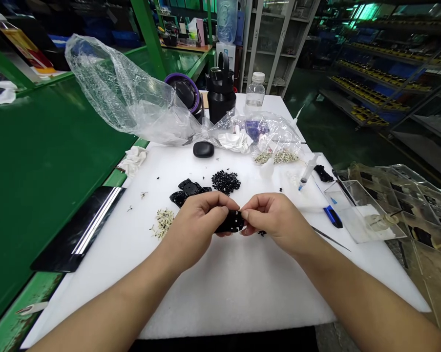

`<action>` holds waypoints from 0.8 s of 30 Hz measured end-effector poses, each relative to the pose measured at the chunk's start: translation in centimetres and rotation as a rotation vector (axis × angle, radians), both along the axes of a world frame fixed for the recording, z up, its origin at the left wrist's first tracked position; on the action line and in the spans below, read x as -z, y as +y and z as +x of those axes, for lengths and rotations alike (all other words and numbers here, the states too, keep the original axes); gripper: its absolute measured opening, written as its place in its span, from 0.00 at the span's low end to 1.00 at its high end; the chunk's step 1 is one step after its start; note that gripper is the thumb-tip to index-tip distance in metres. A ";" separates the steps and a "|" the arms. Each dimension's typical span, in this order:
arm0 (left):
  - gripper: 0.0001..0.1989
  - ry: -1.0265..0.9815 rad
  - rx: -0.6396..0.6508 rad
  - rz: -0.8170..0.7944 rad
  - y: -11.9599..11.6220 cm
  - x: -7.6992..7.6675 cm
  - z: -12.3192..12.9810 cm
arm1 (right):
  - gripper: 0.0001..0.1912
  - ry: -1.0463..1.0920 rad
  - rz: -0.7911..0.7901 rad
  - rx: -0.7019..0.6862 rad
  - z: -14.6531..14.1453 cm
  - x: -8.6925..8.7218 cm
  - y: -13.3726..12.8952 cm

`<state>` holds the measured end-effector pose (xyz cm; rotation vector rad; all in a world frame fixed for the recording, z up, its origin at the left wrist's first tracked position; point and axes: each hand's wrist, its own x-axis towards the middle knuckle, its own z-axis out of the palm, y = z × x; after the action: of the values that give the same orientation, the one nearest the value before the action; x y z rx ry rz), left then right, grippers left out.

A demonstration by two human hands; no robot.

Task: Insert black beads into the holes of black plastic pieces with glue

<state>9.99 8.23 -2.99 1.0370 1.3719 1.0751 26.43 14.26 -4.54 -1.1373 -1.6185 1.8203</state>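
Observation:
Between my two hands, over the white work surface (220, 293), is a small black plastic part (232, 222) with light spots along its edge. My left hand (201, 217) is closed on its left side, thumb on top. The fingertips of my right hand (266, 215) pinch at its right edge; whether they also hold a tiny piece is hidden. Just beyond my left hand lie more black plastic parts (189, 188). A heap of tiny black pieces (225, 182) sits farther back, and a pile of small cream-coloured pieces (164, 222) is left of my left hand.
Along the back stand a clear plastic bag (132, 93), a black bottle (221, 98) and a clear jar (256, 90). To the right are a syringe (308, 171), a blue-handled tool (332, 216), tweezers (330, 238) and a clear tray (355, 234). A dark glossy panel (77, 230) lies left.

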 end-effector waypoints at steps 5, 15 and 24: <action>0.06 0.186 -0.018 -0.025 -0.1 -0.1 0.1 | 0.04 0.010 -0.013 -0.006 -0.1 -0.3 -0.1; 0.04 0.352 -0.043 0.006 0.0 0.4 0.2 | 0.05 0.002 0.041 0.000 -0.1 -0.1 -0.3; 0.02 0.376 -0.058 0.036 0.0 0.5 0.3 | 0.05 0.012 0.057 -0.011 0.1 -0.2 -0.6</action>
<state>10.28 8.27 -3.47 1.2789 1.6949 0.9808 26.48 13.70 -4.35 -1.0934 -1.6620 1.7725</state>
